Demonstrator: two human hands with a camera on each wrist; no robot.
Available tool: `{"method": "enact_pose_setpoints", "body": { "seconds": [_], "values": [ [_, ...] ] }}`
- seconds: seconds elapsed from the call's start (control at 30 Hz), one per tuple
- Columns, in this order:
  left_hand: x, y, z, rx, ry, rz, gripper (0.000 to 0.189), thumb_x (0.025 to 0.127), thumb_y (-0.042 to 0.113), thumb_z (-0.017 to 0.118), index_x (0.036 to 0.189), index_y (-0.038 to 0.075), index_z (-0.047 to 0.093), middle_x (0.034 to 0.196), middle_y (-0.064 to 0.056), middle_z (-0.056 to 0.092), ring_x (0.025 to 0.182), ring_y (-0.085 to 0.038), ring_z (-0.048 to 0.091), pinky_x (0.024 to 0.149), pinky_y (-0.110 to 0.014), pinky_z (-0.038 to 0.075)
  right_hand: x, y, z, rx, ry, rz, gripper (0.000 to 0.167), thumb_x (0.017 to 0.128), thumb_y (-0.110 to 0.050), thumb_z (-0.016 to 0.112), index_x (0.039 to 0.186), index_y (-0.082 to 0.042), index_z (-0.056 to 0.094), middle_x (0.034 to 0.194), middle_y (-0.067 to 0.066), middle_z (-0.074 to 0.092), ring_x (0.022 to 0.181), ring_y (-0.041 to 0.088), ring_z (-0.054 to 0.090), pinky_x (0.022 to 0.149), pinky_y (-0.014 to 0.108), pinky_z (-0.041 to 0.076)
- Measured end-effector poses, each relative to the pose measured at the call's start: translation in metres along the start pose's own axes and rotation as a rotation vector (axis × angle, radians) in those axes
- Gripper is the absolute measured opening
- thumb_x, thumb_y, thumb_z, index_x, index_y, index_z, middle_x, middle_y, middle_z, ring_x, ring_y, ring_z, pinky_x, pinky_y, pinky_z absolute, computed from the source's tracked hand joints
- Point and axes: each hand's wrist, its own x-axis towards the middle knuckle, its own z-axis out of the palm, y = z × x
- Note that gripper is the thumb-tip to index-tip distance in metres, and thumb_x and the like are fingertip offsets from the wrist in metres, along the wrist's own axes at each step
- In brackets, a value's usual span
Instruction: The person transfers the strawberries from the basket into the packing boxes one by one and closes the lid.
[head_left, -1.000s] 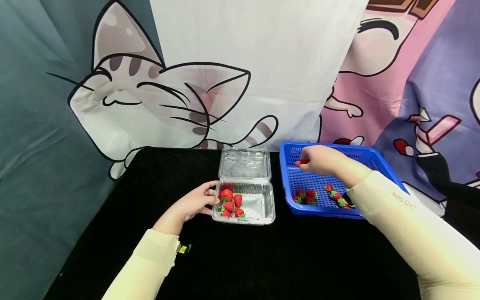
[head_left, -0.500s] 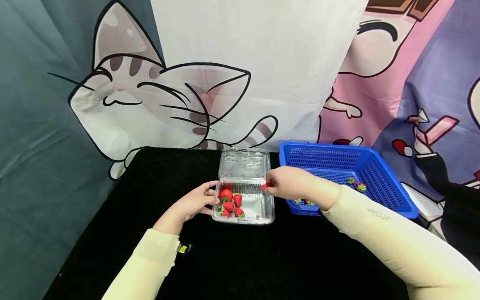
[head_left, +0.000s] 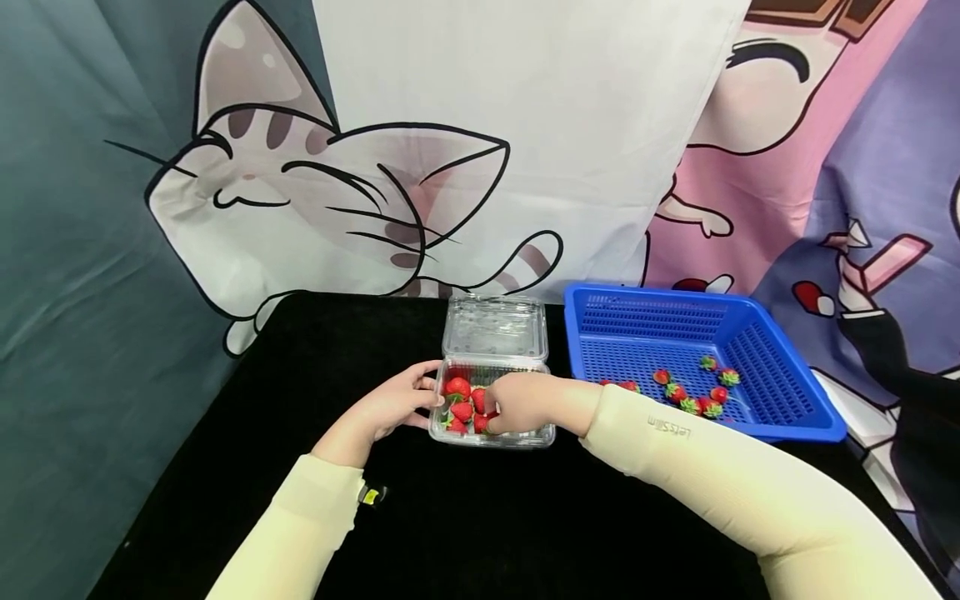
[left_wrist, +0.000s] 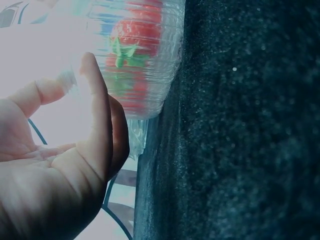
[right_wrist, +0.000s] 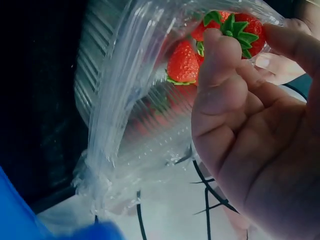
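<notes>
A clear plastic clamshell container (head_left: 528, 435) stands with its lid (head_left: 495, 329) folded back. Several strawberries (head_left: 458, 386) lie in its left part. At its left end, my left hand (head_left: 393, 406) holds the side wall, thumb near the rim; the left wrist view shows the fingers (left_wrist: 95, 95) against the ribbed plastic. My right hand (head_left: 521, 402) is inside the container, over its middle. In the right wrist view its thumb and fingers pinch a strawberry (right_wrist: 252, 37) with a green leafy cap, and another strawberry (right_wrist: 183, 62) lies beside the fingers. The right hand hides part of the container floor.
A blue plastic basket (head_left: 645, 302) stands to the right, with several strawberries (head_left: 675, 392) in its front part. My right forearm crosses in front of it. Black cloth (head_left: 480, 517) covers the table, and a printed curtain (head_left: 585, 100) hangs behind.
My right hand has moved left with a strawberry from the blue basket, over the container's right edge, and down into the container. My left hand keeps its hold on the container.
</notes>
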Motion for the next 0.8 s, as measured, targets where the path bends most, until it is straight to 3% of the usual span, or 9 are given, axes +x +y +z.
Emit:
{"method": "enact_pose_setpoints", "body": {
  "seconds": [0.2, 0.5, 0.63, 0.8],
  "values": [
    [0.001, 0.0, 0.0, 0.002, 0.002, 0.0, 0.074, 0.089, 0.002, 0.059, 0.155, 0.009, 0.025, 0.122, -0.02, 0.05, 0.098, -0.027, 0.062, 0.076, -0.045, 0.059, 0.007, 0.003, 0.002, 0.029, -0.047, -0.02, 0.015, 0.093, -0.025, 0.066, 0.098, -0.013, 0.073, 0.094, -0.002, 0.07, 0.092, 0.016, 0.065, 0.088, 0.036, 0.051],
    [0.001, -0.001, -0.002, -0.006, 0.011, -0.003, 0.074, 0.09, 0.001, 0.058, 0.155, 0.009, 0.025, 0.123, -0.02, 0.051, 0.098, -0.027, 0.063, 0.075, -0.045, 0.059, 0.014, 0.001, 0.013, 0.011, -0.002, 0.021, 0.019, 0.09, -0.028, 0.07, 0.097, -0.011, 0.069, 0.095, 0.002, 0.068, 0.09, 0.018, 0.064, 0.086, 0.037, 0.051],
    [0.0, -0.001, -0.001, -0.011, 0.009, -0.004, 0.074, 0.09, 0.0, 0.059, 0.155, 0.01, 0.025, 0.123, -0.02, 0.051, 0.097, -0.026, 0.064, 0.075, -0.045, 0.059, 0.016, 0.002, 0.016, 0.018, -0.009, 0.024, 0.02, 0.092, -0.028, 0.069, 0.102, -0.01, 0.07, 0.101, 0.003, 0.069, 0.096, 0.018, 0.065, 0.09, 0.037, 0.05],
    [0.001, 0.0, 0.0, -0.007, 0.007, -0.004, 0.073, 0.09, 0.001, 0.058, 0.155, 0.01, 0.025, 0.122, -0.019, 0.051, 0.097, -0.026, 0.063, 0.075, -0.045, 0.059, 0.017, 0.003, 0.019, 0.046, -0.023, 0.021, 0.014, 0.093, -0.026, 0.068, 0.098, -0.013, 0.071, 0.096, 0.001, 0.069, 0.093, 0.017, 0.064, 0.09, 0.036, 0.05]
  ]
}}
